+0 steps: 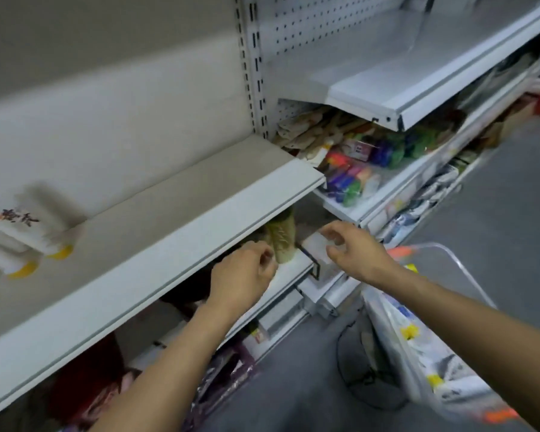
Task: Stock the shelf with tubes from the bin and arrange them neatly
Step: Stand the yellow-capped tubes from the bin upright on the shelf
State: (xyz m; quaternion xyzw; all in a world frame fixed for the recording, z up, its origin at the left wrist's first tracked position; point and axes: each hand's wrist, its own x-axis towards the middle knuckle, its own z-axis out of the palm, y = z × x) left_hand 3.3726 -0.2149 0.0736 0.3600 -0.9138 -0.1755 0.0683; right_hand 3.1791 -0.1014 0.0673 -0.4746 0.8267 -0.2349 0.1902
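Note:
A beige-green tube (pixel 280 236) stands upright on the lower shelf (pixel 289 272), under the edge of the upper shelf (pixel 156 244). My left hand (pixel 242 272) is right beside the tube's base with its fingers curled; blur hides whether it grips the tube. My right hand (pixel 354 249) hovers to the right with loosely curled fingers and nothing in it, over a white box-like item (pixel 314 244). White tubes with yellow caps (pixel 28 241) lie on the upper shelf at the far left. A clear plastic bin (pixel 430 347) holding more tubes sits at the lower right, under my right forearm.
The neighbouring shelf bay (pixel 371 169) to the right holds colourful packets and bottles. An empty white shelf (pixel 418 88) hangs above it. Red and purple goods (pixel 88 391) fill the shelf below. Grey floor (pixel 496 213) runs along the right, with a dark cable (pixel 349 369) on it.

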